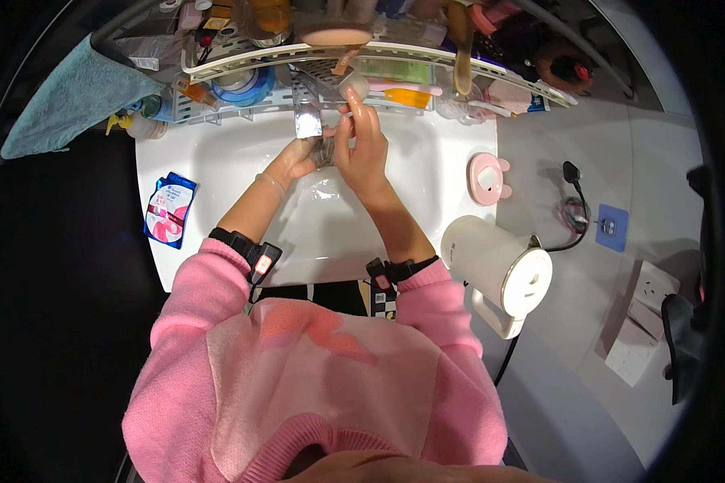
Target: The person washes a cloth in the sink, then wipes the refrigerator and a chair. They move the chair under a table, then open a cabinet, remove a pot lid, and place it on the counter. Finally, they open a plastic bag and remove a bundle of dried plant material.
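Over the white sink basin [290, 223], my left hand [299, 158] is cupped below the shiny metal faucet [308, 121], against a dark, translucent wet thing [323, 152] that I cannot make out. My right hand [362, 142] is beside it on the right, wet, with its back up and a finger reaching toward a round pale object [354, 87] at the shelf's edge. Whether its fingers grip anything is unclear. Water glistens on the basin floor.
A blue and pink pouch [170, 210] lies on the left rim. A pink bear-shaped dish [486, 179] and a white electric kettle [489, 259] are at the right. White wire shelves [248, 63] crowded with toiletries span the back; a teal towel [78, 99] hangs at the left.
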{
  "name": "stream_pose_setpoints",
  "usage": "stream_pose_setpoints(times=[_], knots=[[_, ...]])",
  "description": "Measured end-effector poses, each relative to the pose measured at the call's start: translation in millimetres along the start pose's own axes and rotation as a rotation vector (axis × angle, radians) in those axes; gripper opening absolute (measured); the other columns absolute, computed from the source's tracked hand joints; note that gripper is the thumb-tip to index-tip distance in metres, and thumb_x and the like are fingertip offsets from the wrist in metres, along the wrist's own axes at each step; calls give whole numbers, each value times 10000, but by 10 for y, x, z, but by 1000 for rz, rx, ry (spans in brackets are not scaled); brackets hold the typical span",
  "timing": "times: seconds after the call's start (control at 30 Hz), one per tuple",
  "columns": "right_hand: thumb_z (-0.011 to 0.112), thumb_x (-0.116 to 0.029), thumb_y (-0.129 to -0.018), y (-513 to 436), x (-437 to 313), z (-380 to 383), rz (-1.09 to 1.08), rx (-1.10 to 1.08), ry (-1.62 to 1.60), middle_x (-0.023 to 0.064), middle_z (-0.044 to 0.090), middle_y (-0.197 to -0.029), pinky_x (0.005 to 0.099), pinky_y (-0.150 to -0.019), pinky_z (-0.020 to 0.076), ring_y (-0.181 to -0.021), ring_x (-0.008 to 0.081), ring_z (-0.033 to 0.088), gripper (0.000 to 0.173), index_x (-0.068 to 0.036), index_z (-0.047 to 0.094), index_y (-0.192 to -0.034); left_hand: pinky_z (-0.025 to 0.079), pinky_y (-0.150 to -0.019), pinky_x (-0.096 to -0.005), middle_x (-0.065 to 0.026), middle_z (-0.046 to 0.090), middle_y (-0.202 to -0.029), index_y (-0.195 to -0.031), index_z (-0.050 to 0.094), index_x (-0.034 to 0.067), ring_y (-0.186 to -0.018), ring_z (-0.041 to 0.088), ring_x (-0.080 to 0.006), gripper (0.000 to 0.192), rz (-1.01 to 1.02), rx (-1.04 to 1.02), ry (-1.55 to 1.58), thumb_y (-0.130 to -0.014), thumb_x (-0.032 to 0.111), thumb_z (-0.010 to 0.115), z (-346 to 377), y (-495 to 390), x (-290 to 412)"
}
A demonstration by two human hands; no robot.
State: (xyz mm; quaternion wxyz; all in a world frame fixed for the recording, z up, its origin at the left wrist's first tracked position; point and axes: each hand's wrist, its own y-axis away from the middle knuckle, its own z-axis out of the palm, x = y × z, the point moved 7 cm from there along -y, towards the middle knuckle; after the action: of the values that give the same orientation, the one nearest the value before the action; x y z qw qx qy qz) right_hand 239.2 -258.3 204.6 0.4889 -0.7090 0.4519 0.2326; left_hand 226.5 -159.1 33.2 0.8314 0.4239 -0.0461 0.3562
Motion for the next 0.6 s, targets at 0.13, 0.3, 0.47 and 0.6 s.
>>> stream_pose_setpoints(times=[0.13,0.3,0.47,0.6], knots=[[502,21,-910,333,477,31,128,66,-165,122,615,-908,316,-672,509,-725,225,629,215,-14,575,-1109,536,-860,-430,-97,649,-1112,-1046,629,64,-1000,644,-268,263,43,-188,66,-887,270,668,-203,-193,-4],[495,-95,-931,1212,1511,665,423,-294,108,222,645,-947,442,-800,507,-921,426,617,196,-16,572,-1093,574,-802,-395,-114,659,-1096,-1106,596,46,-951,667,-255,233,1,-129,-325,-919,184,604,-131,58,114],[400,-140,-983,1550,1563,1187,721,-435,3,269,521,-1260,474,-929,448,-1111,453,520,281,-3,531,-1191,581,-799,-379,-103,657,-1069,-1126,607,44,-937,668,-236,251,130,63,-167,-945,215,575,-444,-2,134],[422,-62,-916,1858,1641,1411,306,-519,347,229,439,-1387,419,-1039,385,-1243,383,449,406,18,479,-1310,566,-864,-372,-98,658,-1090,-1175,602,32,-960,666,-224,313,128,18,-106,-966,260,553,-365,-1,198]])
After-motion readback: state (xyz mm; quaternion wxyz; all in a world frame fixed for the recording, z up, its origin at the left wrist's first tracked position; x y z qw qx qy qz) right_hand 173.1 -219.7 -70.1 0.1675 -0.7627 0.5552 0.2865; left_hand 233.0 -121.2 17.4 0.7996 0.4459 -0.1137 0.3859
